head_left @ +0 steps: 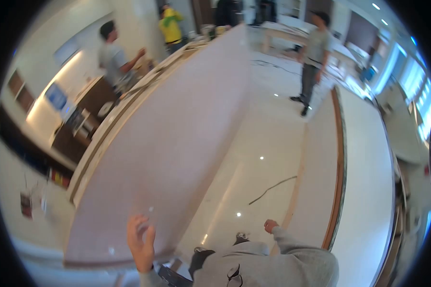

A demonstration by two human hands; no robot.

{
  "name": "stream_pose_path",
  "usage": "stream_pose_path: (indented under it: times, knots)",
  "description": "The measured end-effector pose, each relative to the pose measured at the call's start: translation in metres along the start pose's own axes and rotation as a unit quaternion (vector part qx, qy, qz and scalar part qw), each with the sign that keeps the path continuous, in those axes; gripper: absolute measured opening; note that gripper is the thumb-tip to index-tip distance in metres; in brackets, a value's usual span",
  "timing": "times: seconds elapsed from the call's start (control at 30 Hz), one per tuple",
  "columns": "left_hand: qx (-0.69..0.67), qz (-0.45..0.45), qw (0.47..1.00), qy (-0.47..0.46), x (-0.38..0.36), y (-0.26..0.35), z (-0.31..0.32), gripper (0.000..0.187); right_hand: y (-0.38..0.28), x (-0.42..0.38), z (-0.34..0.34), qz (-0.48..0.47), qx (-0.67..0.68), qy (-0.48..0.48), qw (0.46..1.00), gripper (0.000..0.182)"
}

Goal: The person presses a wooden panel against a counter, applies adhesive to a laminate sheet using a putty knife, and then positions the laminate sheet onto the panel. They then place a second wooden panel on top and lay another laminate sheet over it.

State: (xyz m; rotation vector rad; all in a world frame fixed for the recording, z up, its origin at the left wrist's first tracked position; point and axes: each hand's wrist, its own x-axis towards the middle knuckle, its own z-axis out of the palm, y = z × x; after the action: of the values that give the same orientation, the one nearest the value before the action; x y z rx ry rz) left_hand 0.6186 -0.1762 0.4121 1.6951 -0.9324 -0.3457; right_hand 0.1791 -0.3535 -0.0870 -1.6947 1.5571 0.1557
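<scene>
My left hand is raised in front of a large pale panel that stands on its edge. Its fingers are bent, with the thumb apart from them, and nothing shows in the grip. My right hand hangs over the glossy floor, close to a second white panel with a brown edge strip. The fingers of that hand are curled in, and no object shows in them. Neither hand appears to touch a panel, though the left one overlaps the pale panel in view.
Panels flank the pale floor on both sides. A thin dark strip lies on it ahead. One person stands at the far right, another behind the left panel, and one in yellow farther back. A wooden table stands behind.
</scene>
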Motion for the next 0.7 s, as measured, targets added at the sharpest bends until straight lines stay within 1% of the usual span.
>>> stream_pose_path:
  times: [0.07,0.17,0.23,0.27,0.3,0.37,0.43,0.47,0.5,0.57,0.63,0.67,0.7]
  knots:
    - [0.039,-0.004,0.999,0.03,0.0,-0.025,-0.012,0.029,-0.028,0.011,-0.009,0.0,-0.045,-0.017,0.999,0.018]
    - [0.041,-0.005,0.997,0.059,0.008,-0.043,-0.029,0.033,-0.086,0.026,-0.006,-0.145,-0.065,0.027,0.987,0.019]
    - [0.051,0.005,0.995,0.084,0.019,-0.073,-0.048,0.032,-0.141,0.034,0.001,-0.171,-0.036,0.0,0.985,0.025]
    - [0.055,0.009,0.994,0.096,0.026,-0.087,-0.058,0.032,-0.173,0.04,0.004,-0.205,-0.066,-0.015,0.976,0.023]
    - [0.068,-0.006,0.993,0.098,0.031,-0.088,-0.066,0.031,-0.205,0.043,0.009,-0.239,-0.098,-0.032,0.966,0.022]
    - [0.096,-0.038,0.989,0.105,0.043,-0.085,-0.083,0.028,-0.269,0.038,0.03,-0.271,-0.011,-0.017,0.962,0.019]
    - [0.18,0.072,0.973,0.129,0.058,-0.095,-0.106,0.027,-0.339,0.025,0.046,-0.365,0.014,-0.047,0.93,0.017]
    - [0.222,0.126,0.957,0.14,0.065,-0.101,-0.118,0.026,-0.376,0.01,0.054,-0.363,0.042,-0.069,0.928,0.017]
    - [0.253,0.146,0.944,0.152,0.071,-0.103,-0.131,0.025,-0.412,-0.004,0.063,-0.361,0.071,-0.092,0.925,0.017]
    - [0.313,0.184,0.916,0.174,0.079,-0.102,-0.159,0.023,-0.465,-0.015,0.087,-0.441,0.063,-0.099,0.89,0.018]
    - [0.361,0.205,0.887,0.203,0.09,-0.105,-0.187,0.021,-0.523,-0.055,0.077,-0.44,0.044,-0.13,0.887,0.019]
    - [0.386,0.214,0.871,0.217,0.096,-0.108,-0.201,0.02,-0.545,-0.067,0.076,-0.442,0.061,-0.122,0.886,0.019]
    - [0.382,0.213,0.871,0.224,0.1,-0.111,-0.212,0.02,-0.564,-0.079,0.078,-0.444,0.079,-0.118,0.885,0.019]
